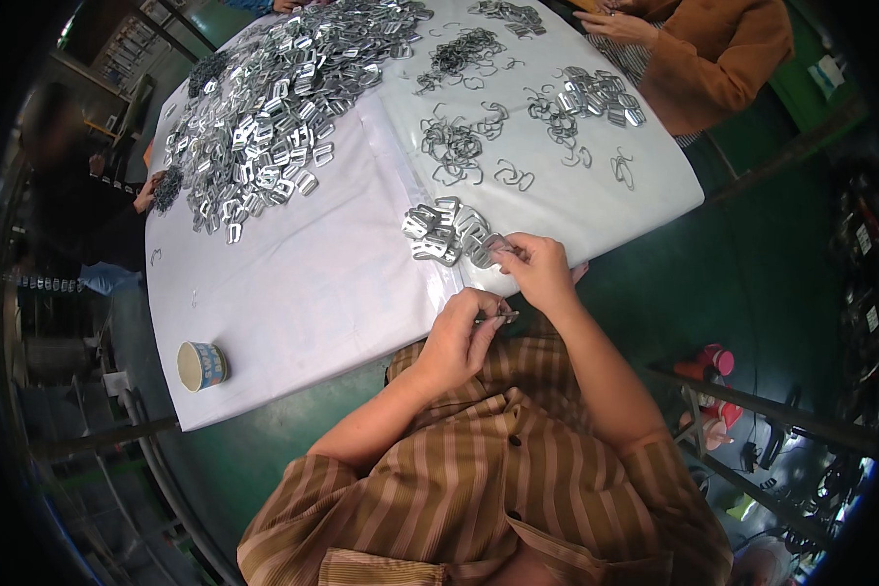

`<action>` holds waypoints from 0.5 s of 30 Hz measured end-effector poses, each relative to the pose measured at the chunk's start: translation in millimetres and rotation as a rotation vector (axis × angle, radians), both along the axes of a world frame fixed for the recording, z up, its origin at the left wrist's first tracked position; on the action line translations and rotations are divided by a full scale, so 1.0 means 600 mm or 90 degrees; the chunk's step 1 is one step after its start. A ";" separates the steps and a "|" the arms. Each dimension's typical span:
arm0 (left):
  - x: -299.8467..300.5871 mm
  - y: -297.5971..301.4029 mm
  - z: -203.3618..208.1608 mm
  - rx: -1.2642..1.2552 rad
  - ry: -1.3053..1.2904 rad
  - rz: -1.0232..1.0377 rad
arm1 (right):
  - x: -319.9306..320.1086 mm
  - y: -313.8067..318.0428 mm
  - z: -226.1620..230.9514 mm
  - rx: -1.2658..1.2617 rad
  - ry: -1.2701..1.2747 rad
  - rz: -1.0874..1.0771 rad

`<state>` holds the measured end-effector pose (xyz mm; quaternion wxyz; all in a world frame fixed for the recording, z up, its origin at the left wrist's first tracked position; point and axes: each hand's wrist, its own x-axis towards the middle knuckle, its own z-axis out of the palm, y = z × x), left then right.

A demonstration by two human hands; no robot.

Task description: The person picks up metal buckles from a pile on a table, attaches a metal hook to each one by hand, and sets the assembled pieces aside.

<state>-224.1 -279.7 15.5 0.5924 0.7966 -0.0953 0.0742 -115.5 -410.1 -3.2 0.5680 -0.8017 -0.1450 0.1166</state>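
Observation:
My left hand (462,334) is closed in a pinch at the near table edge. A small flat metal buckle (509,315) sticks out from between its thumb and fingers. My right hand (537,266) reaches to the near edge of a small pile of silver metal buckles (438,232). Its thumb and fingers are pinched on a buckle (486,250) at the right side of that pile; the fingertips partly cover it. The buckles are rounded, slotted plates, lying loosely over one another.
A large heap of buckles (293,107) covers the far left of the white-covered table (303,303). Thin bent wire rings (451,148) lie in clusters at the far right, beside more buckles (601,96). A paper cup (202,366) stands near left. Other people (708,59) sit around the table.

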 end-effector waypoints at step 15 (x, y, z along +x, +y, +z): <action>0.048 -0.034 0.011 0.166 -0.070 0.036 | -0.039 -0.063 0.083 0.113 0.082 0.014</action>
